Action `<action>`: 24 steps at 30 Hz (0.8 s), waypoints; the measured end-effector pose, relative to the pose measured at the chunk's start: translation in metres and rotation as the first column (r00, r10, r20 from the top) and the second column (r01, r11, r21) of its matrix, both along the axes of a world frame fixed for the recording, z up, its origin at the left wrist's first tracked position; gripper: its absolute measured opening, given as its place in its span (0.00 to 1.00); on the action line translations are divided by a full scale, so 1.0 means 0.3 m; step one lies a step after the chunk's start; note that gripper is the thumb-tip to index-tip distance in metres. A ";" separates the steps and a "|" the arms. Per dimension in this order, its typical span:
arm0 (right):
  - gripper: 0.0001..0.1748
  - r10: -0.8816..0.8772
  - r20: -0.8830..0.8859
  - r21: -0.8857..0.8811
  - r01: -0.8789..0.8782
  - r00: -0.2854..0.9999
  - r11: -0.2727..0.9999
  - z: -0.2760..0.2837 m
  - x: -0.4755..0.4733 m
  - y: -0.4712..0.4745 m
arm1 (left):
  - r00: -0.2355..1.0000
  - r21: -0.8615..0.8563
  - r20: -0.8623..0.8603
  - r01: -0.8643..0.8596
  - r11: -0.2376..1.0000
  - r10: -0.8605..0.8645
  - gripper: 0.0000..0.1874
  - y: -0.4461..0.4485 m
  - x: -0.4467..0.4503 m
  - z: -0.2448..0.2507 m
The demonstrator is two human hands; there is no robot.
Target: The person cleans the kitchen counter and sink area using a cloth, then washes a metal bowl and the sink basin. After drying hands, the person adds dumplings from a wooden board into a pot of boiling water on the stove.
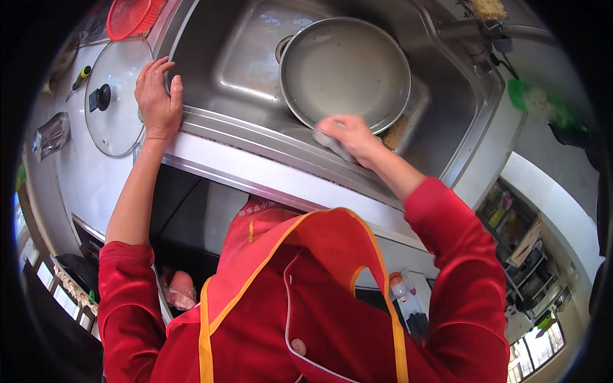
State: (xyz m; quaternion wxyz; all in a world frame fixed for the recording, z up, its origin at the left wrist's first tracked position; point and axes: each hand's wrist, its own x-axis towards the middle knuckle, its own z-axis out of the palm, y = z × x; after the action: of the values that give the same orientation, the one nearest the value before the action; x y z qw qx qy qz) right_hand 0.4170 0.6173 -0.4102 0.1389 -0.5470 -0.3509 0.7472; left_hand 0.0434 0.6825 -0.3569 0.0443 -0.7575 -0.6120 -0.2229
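Note:
A large round metal pan [347, 72] with cloudy water in it rests in the stainless steel sink [239, 103], partly over the drain. My right hand [352, 136] is closed on a pale, wet cloth [330, 143] at the pan's near rim, by the sink's front edge; the hand is slightly blurred. My left hand [160, 98] lies on the sink's left front corner with its fingers apart, holding nothing. Right beside it, a glass lid [117, 124] with a black knob lies on the white counter. Something brown and flat [396, 131] shows under the pan's near right side.
A red plastic basket [129, 19] stands at the back left. Left of the lid are a yellow-and-black screwdriver [81, 78] and a clear glass [51, 136]. The faucet [464, 38] is at the back right, with a green item [539, 103] on the right counter.

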 end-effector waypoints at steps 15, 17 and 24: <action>0.19 0.697 0.464 -0.209 -0.698 0.546 0.685 0.123 0.533 -0.127 | 0.999 -0.068 0.044 0.032 0.997 -0.030 0.13 0.005 0.004 0.025; 0.17 0.765 0.642 -0.212 -0.947 0.052 0.243 0.100 0.575 -0.092 | 0.998 -0.079 0.053 0.039 0.996 -0.035 0.13 0.005 0.007 0.025; 0.15 0.215 0.977 -0.028 -0.993 -0.002 0.118 -0.317 0.756 0.128 | 0.998 -0.102 0.057 0.043 0.994 -0.037 0.13 0.011 0.006 0.025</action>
State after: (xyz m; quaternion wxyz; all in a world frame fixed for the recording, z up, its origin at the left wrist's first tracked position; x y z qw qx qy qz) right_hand 0.6438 0.6558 -0.5055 -0.2552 -0.4308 -0.8599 0.0996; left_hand 0.0452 0.6859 -0.3495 -0.0161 -0.7646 -0.6082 -0.2126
